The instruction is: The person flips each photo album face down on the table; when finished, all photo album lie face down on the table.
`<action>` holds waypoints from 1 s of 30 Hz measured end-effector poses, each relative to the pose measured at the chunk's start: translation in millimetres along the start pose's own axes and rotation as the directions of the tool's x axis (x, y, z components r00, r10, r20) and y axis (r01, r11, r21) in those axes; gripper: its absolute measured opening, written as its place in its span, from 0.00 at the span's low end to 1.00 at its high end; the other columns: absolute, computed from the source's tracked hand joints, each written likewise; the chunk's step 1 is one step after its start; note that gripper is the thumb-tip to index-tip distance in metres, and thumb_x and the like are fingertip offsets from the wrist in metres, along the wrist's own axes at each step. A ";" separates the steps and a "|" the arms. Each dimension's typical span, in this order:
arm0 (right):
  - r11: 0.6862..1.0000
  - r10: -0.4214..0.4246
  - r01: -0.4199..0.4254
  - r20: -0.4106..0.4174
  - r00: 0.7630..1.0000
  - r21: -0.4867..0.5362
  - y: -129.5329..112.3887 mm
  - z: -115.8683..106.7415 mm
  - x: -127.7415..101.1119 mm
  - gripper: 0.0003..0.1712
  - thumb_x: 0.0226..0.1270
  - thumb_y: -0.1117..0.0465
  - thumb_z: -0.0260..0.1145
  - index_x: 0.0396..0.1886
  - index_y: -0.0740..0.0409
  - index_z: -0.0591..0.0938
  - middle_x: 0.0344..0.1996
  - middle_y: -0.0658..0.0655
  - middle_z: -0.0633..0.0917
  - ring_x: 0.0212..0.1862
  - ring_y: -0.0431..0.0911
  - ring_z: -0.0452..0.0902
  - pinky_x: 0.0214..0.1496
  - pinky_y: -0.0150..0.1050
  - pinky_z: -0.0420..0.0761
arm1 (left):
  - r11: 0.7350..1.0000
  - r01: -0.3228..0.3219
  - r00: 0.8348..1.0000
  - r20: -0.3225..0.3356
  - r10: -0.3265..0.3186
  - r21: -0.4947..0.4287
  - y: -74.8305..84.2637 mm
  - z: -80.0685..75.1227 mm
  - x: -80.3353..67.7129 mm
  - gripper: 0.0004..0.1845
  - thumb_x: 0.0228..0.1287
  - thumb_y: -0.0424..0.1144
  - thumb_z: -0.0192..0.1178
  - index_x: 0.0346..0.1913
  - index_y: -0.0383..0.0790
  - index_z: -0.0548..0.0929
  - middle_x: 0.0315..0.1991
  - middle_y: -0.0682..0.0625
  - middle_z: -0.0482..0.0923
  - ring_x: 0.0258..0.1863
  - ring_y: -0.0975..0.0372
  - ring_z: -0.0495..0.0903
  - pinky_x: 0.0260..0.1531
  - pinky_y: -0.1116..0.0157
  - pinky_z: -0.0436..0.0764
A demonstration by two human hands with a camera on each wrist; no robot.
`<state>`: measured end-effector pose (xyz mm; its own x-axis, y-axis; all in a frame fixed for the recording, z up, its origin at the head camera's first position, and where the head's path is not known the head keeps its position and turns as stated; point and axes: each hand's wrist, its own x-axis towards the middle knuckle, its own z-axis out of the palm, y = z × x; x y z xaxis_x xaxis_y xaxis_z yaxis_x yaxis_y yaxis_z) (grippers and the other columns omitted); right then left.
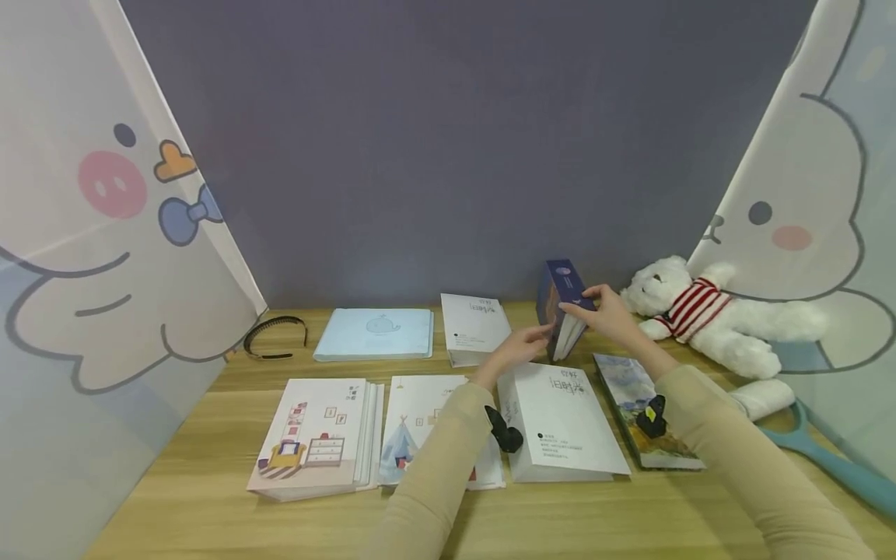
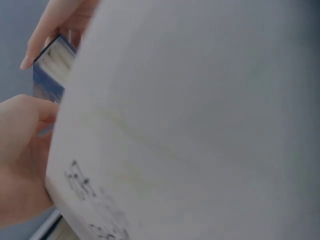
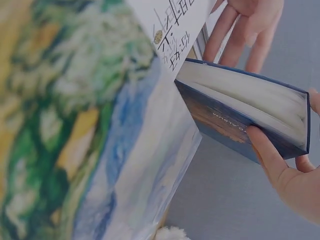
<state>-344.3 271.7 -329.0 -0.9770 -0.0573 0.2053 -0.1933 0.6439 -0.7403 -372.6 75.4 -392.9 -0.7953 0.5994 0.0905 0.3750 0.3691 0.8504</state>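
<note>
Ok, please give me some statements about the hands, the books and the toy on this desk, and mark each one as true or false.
1. The dark blue book stands upright, held by both hands. True: the right hand grips its top, and the left hand touches its lower part.
2. The white teddy bear wears a green sweater. False: the sweater is striped red and white.
3. A black hairband lies at the far left of the desk. True.
4. The painted-cover book stands upright against the wall. False: it lies flat under the right forearm.
5. The light blue book is held in the left hand. False: it lies flat, untouched.
</note>
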 end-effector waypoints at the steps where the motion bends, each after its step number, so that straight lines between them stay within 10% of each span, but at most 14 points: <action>1: 1.000 0.005 -0.005 0.003 1.000 0.000 0.4 0.1 -0.3 0.46 0.62 0.41 0.62 0.64 0.72 0.59 0.56 0.74 0.67 0.42 0.61 0.78 0.35 0.41 0.84 | 1.000 0.006 1.000 0.003 -0.006 -0.003 -1.4 0.1 -1.0 0.23 0.74 0.42 0.44 0.69 0.50 0.64 0.66 0.47 0.68 0.64 0.57 0.69 0.61 0.62 0.71; 13: 0.985 0.042 -0.036 0.035 0.999 -0.168 13.0 -14.7 -8.1 0.49 0.67 0.48 0.60 0.71 0.75 0.47 0.64 0.80 0.59 0.59 0.70 0.65 0.56 0.59 0.72 | 0.998 0.057 0.997 0.045 -0.058 0.016 -11.9 0.1 -6.3 0.21 0.74 0.41 0.44 0.67 0.47 0.69 0.66 0.49 0.69 0.65 0.56 0.68 0.61 0.61 0.71; 30: 0.981 0.093 -0.082 0.053 0.994 -0.178 44.3 -28.7 -10.6 0.47 0.63 0.43 0.63 0.66 0.75 0.61 0.59 0.80 0.67 0.57 0.69 0.67 0.53 0.57 0.75 | 0.996 0.074 0.996 0.055 -0.076 0.051 -15.9 2.3 -3.3 0.21 0.74 0.39 0.43 0.66 0.40 0.69 0.65 0.45 0.68 0.66 0.54 0.66 0.65 0.59 0.66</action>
<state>-339.9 322.8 -345.6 -0.9941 -0.0377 0.1015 -0.0935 0.7720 -0.6288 -374.9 69.1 -407.9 -0.7944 0.6073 -0.0032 0.3389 0.4477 0.8275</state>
